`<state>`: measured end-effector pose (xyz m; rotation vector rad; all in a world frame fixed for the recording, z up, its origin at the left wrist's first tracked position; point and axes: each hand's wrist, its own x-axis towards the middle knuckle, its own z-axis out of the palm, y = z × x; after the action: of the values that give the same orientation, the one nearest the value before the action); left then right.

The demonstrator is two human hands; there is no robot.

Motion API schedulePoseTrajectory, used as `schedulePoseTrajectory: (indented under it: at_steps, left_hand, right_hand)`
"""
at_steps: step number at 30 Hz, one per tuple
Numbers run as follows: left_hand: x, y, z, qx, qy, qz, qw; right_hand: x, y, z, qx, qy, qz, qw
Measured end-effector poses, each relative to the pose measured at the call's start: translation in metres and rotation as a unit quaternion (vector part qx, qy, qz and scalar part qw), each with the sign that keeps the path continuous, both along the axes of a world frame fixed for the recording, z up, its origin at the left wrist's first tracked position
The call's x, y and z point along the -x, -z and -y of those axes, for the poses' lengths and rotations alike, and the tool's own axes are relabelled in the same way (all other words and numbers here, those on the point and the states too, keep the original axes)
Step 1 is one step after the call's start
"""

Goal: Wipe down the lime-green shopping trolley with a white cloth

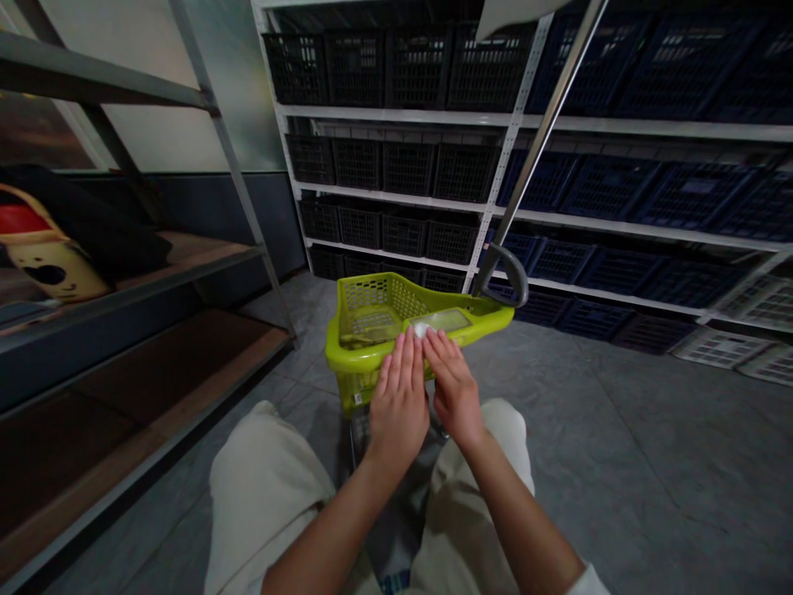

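Observation:
A lime-green plastic basket (pixel 353 351) stands on the floor just in front of my knees. Both hands hover over its near rim, side by side. My left hand (pixel 400 401) has its fingers stretched out and pressed together. My right hand (pixel 455 388) lies next to it, fingers extended. A small white object (pixel 420 330) shows at the fingertips of both hands; I cannot make out what it is. A clear flat packet (pixel 447 321) lies inside the basket. A grey curved handle (pixel 511 273) on a metal pole rises from the basket's far right corner.
White shelving (pixel 514 124) with rows of black and dark blue crates fills the back wall. A grey metal rack (pixel 186 273) with brown boards stands at the left, holding a cream and red object (pixel 43 248). Grey tiled floor (pixel 619 430) stretches to the right.

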<state>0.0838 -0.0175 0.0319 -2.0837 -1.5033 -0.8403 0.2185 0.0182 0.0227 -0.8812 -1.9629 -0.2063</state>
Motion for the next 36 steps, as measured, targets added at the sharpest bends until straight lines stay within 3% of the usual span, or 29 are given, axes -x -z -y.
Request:
schedulePoseTrajectory:
  at_steps: [2, 7, 11, 14, 19, 25, 31, 36]
  left_hand:
    - [0.003, -0.001, 0.001, 0.008, 0.001, -0.002, 1.0]
    - [0.006, -0.003, 0.001, 0.011, 0.003, -0.002, 1.0]
    - [0.006, -0.002, 0.0, 0.003, -0.001, -0.002, 1.0]
    - [0.008, -0.003, 0.001, 0.004, -0.003, -0.007, 1.0]
    - [0.006, -0.004, 0.0, 0.01, -0.001, -0.005, 1.0]
    - [0.004, -0.003, -0.001, -0.003, 0.0, 0.003, 1.0]
    - [0.003, -0.006, 0.001, 0.017, 0.003, 0.007, 1.0]
    - [0.001, -0.002, 0.0, 0.005, -0.01, 0.003, 1.0]
  right_hand:
    - [-0.013, 0.0, -0.007, -0.013, 0.019, -0.011, 1.0]
    - [-0.03, 0.002, -0.026, -0.045, 0.145, -0.167, 0.974]
    - [-0.009, -0.004, -0.006, 0.007, 0.062, -0.062, 0.996]
    - [-0.011, -0.006, -0.002, 0.02, 0.008, 0.012, 1.0]
    - [-0.02, -0.006, -0.013, -0.019, 0.119, -0.094, 0.988]
    - [-0.001, -0.009, 0.004, 0.019, 0.027, 0.036, 0.999]
    - [-0.019, -0.004, -0.015, -0.024, 0.162, -0.113, 0.98]
    - [0.012, -0.003, 0.008, 0.013, 0.048, -0.001, 0.999]
